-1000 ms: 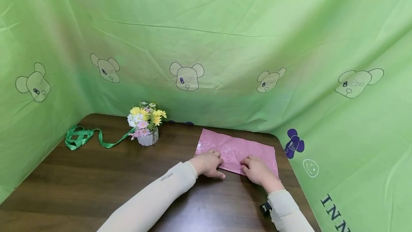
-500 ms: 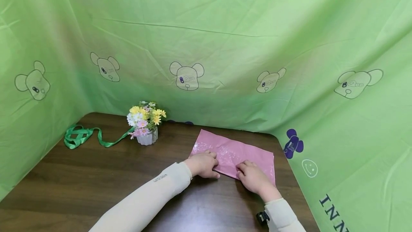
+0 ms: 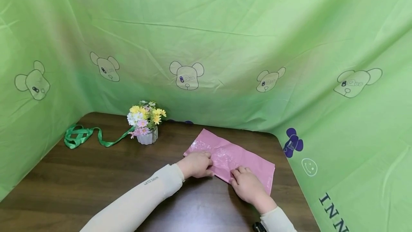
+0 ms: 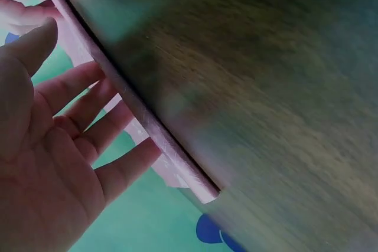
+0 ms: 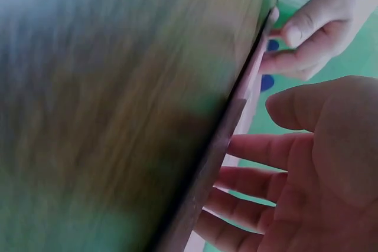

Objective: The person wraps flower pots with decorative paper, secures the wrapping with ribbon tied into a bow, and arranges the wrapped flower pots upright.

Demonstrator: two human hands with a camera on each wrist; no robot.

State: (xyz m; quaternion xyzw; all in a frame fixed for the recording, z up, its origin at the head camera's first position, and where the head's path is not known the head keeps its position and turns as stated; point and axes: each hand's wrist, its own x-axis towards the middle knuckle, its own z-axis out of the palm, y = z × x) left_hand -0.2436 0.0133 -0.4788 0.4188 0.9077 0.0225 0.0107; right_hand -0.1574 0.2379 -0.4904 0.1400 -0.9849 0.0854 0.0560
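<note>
A flat pink sheet (image 3: pixel 248 155) with shiny white marks, paper or plastic I cannot tell, lies on the right of the table, turned at an angle. My left hand (image 3: pixel 195 164) rests on its near left part, fingers extended over it. On the near edge further right lies my right hand (image 3: pixel 248 186), its fingertips on the sheet. The left wrist view shows that edge as a folded pink strip (image 4: pixel 139 107), touched by outstretched fingers with the thumb apart. Similarly, in the right wrist view the fingers (image 5: pixel 254 149) reach onto the edge, and the thumb stays off it.
A small white pot (image 3: pixel 147 138) with yellow, white and pink flowers (image 3: pixel 145 115) stands at the back left. Left of it a green ribbon (image 3: pixel 77 136) lies loosely looped. Green printed cloth (image 3: pixel 222 49) hangs around the brown table (image 3: pixel 122 174).
Both hands have moved left and toward the person. The pink sheet has turned, its right side coming nearer and its left corner going further left.
</note>
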